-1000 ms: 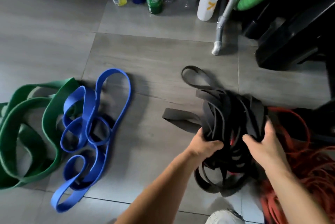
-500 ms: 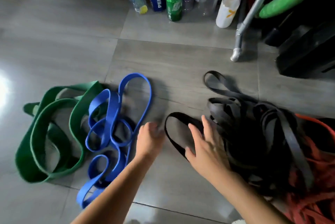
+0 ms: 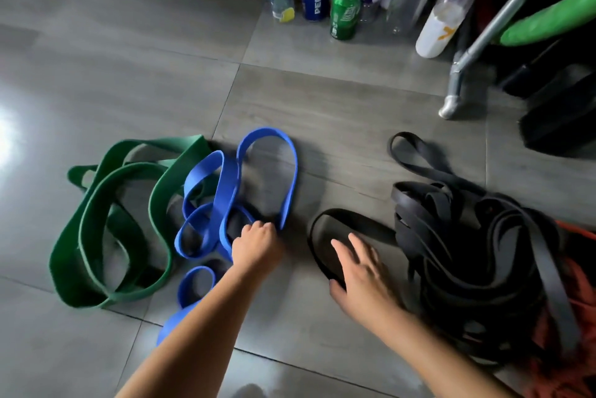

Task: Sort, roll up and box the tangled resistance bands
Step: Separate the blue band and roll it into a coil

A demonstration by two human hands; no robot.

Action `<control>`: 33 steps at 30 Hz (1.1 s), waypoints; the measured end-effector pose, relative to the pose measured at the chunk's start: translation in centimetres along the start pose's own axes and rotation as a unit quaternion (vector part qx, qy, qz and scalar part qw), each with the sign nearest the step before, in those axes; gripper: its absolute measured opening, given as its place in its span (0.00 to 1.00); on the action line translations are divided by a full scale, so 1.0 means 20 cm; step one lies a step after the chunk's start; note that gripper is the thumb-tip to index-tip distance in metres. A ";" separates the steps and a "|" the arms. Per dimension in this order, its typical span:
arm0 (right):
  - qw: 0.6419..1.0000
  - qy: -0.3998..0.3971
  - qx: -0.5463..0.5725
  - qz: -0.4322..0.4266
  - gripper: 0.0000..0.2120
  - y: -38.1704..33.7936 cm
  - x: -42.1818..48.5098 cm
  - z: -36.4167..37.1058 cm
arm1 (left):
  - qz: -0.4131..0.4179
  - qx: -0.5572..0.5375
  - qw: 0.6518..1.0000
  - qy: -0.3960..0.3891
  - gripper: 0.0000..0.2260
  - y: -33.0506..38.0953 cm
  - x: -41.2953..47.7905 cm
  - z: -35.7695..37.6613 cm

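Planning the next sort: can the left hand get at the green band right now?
Probably yes. The left hand is at the blue band, and the green band lies just beyond, mostly uncovered on the floor.

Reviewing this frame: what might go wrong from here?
The left hand grips the blue band, which overlaps the green band; pulling may drag both. The right hand spreads open over a loop of the black bands, a pile partly over the orange bands; lifting it might snag those.

Green bands point(image 3: 106, 214), blue bands point(image 3: 222, 201), black bands point(image 3: 477, 246) and orange bands point(image 3: 577, 362) lie tangled on the floor.
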State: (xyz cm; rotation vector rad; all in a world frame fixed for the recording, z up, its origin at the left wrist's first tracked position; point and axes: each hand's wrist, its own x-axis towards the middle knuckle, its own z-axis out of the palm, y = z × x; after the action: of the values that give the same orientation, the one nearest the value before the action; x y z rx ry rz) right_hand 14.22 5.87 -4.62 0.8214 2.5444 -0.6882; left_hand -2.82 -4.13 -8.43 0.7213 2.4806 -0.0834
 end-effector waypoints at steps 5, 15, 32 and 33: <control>0.999 -0.005 0.033 0.022 0.31 0.00 -0.06 -0.05 | 0.041 0.127 0.991 -0.009 0.13 -0.05 -0.12 0.08; 1.000 -0.006 0.026 0.015 0.30 -0.01 -0.32 -0.20 | 0.018 -0.304 0.952 -0.008 0.08 0.04 -0.53 -0.34; 0.889 0.088 0.316 -0.320 0.25 -1.00 -1.42 -1.53 | 0.390 -0.196 0.870 0.227 0.10 -0.08 -2.17 -1.94; 0.877 0.096 0.336 -0.330 0.26 -1.04 -1.49 -1.54 | 0.391 -0.208 0.864 0.241 0.10 -0.10 -2.26 -1.96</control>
State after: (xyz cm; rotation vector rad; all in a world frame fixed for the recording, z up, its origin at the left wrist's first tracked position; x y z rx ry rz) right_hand 17.82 -4.82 41.57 0.1483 2.7736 -1.8576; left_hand 8.67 -19.40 48.29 1.6221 2.2826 1.0063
